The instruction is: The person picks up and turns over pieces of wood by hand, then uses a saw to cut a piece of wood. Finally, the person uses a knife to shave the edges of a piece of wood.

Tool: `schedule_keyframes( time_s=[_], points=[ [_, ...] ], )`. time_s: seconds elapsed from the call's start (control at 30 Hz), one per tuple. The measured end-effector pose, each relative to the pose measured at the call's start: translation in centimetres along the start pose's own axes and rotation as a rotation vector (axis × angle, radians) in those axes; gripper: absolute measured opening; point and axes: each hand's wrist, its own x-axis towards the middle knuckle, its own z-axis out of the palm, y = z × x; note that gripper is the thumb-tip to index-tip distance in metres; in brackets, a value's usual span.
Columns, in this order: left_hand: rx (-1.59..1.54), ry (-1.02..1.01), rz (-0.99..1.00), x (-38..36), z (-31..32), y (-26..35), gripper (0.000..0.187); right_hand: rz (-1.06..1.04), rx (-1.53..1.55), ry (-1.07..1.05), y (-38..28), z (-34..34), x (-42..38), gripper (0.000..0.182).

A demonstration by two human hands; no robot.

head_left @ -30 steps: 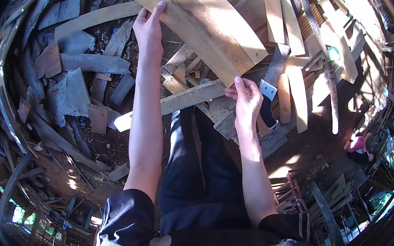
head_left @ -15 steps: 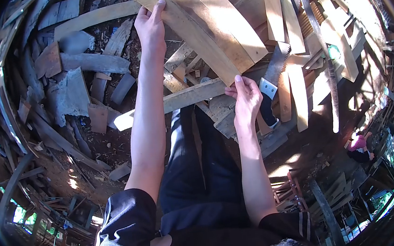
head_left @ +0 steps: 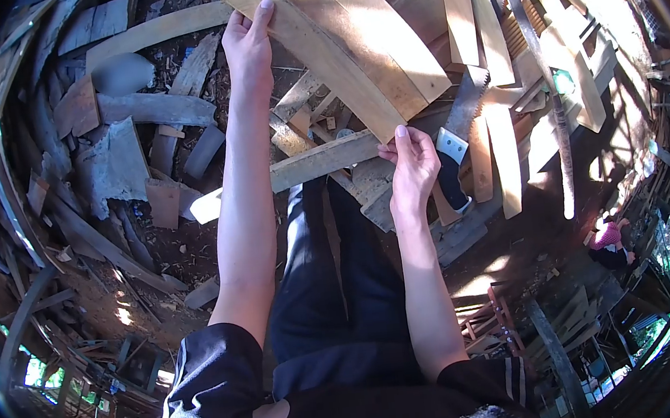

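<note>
A long, pale wooden board [head_left: 318, 51] runs diagonally from the top centre to its near end by my right hand. My left hand [head_left: 250, 42] grips its left edge higher up, thumb on top and fingers beneath. My right hand [head_left: 411, 156] pinches the corner of the near end between thumb and fingers. Wider boards [head_left: 373, 29] lie just right of and under it. A narrow plank [head_left: 322, 160] crosses below the held end, partly behind my left forearm. To the right of my right hand lies a handsaw [head_left: 467, 105] with a dark handle, its blade pointing away.
Broken grey boards [head_left: 121, 158] litter the ground at left. Pale planks [head_left: 506, 150] and a long curved stick [head_left: 558, 120] lie at right. Another person [head_left: 609, 241] in a pink top is at the far right. A wooden frame [head_left: 506, 321] stands lower right.
The view has shifted slightly, so most things appear a little further left and up. Both hands keep their hold on the board. The person at the far right has changed posture slightly.
</note>
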Motion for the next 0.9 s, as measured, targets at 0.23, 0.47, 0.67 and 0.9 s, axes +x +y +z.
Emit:
schedule_keyframes(
  time_s=[0.23, 0.47, 0.67, 0.9],
  points=[
    [-0.015, -0.021, 0.003, 0.17, -0.26, -0.44, 0.037, -0.026, -0.013, 0.014, 0.10, 0.19, -0.16, 0.018],
    [-0.014, -0.015, -0.009, -0.30, 0.01, 0.10, 0.038, -0.030, -0.001, 0.026, 0.21, 0.38, -0.23, 0.019],
    [-0.039, 0.001, 0.000, -0.42, 0.17, 0.06, 0.037, 0.003, 0.019, 0.031, 0.24, 0.55, -0.11, 0.020],
    [-0.045, 0.032, -0.019, -0.57, -0.02, 0.03, 0.035, -0.009, 0.001, 0.028, 0.69, 0.53, -0.03, 0.022]
  ],
)
